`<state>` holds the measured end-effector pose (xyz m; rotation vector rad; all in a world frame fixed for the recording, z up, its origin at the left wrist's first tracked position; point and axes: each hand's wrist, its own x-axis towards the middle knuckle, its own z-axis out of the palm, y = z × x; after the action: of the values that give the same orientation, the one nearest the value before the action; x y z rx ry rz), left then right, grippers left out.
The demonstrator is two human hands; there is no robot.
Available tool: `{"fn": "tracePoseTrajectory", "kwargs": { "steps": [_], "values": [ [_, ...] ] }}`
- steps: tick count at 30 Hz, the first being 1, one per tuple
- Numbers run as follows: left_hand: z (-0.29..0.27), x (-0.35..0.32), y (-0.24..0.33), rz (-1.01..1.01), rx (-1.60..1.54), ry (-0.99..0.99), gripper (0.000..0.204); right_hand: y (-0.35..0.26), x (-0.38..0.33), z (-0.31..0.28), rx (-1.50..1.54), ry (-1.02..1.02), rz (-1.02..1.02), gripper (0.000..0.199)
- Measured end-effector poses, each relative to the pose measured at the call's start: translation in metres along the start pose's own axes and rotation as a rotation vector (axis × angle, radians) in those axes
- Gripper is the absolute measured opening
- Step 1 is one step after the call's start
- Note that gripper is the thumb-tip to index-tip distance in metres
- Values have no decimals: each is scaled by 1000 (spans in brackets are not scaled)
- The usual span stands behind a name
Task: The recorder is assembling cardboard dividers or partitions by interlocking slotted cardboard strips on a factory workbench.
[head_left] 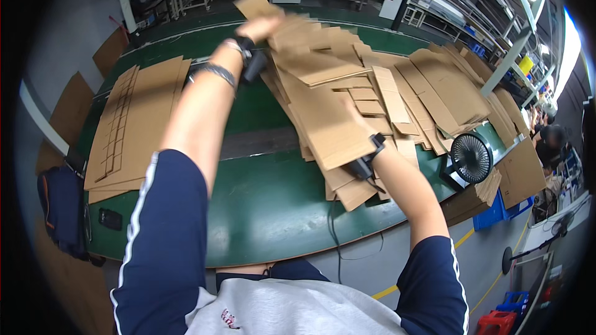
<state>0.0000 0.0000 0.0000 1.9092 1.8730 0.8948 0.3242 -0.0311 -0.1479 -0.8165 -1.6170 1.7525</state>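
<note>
Along the bench's far edge, the left hand pinches one cardboard sheet; the right hand (grip hidden) presses the big unsorted pile; a neat stack lies left.

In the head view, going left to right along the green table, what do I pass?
Dark bag → black phone → flat cardboard sheets → left hand → loose cardboard pile → black fan → blue crate.
</note>
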Motion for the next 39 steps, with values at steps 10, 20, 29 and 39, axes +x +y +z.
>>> {"fn": "tracePoseTrajectory", "kwargs": {
  "steps": [10, 20, 29, 39],
  "values": [
    [200, -10, -34, -266, -293, 77, 132, 17, -51, 4, 81, 141, 85, 41],
    [203, -4, -48, -269, -469, 42, 74, 9, -23, 22, 351, 164, 164, 39],
    [226, 16, -22, -196, -206, -93, 98, 1, -87, -14, 334, 63, 162, 38],
    [207, 19, -32, -281, -216, -233, 104, -64, -81, -197, -732, 468, -149, 30]
  ]
}}
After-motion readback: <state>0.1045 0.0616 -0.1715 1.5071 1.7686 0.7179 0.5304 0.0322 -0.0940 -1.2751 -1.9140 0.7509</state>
